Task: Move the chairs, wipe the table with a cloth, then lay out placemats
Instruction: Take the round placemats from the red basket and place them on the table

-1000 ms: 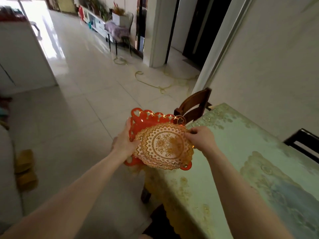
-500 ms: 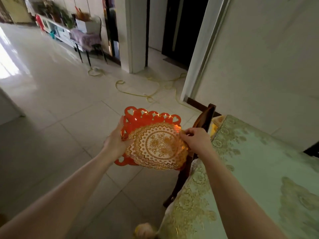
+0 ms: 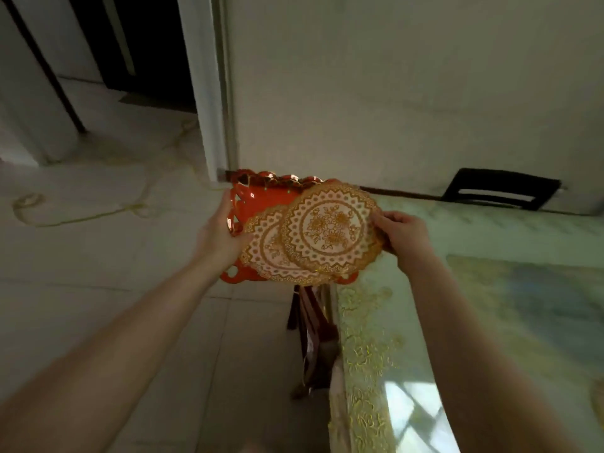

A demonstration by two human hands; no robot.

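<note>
I hold a small stack of placemats in the air over the table's left edge. My left hand [image 3: 219, 233] grips the stack from the left: a red placemat [image 3: 261, 199] with a heart-cut rim at the back and a gold lace round placemat [image 3: 266, 253] on it. My right hand [image 3: 403, 232] pinches the right rim of the top gold lace placemat [image 3: 331, 228], which is slid to the right off the one beneath. The table [image 3: 474, 308], under a green and gold cloth, fills the right side.
A brown wooden chair [image 3: 310, 335] stands tucked against the table's left edge, below the stack. A black chair back [image 3: 500, 192] shows at the far side by the white wall. A yellow cord [image 3: 81, 214] lies on the tiled floor at left, near a dark doorway.
The view has swung right toward the table and wall. My right hand has drawn the top gold placemat to the right, and a second gold one now shows beneath it.
</note>
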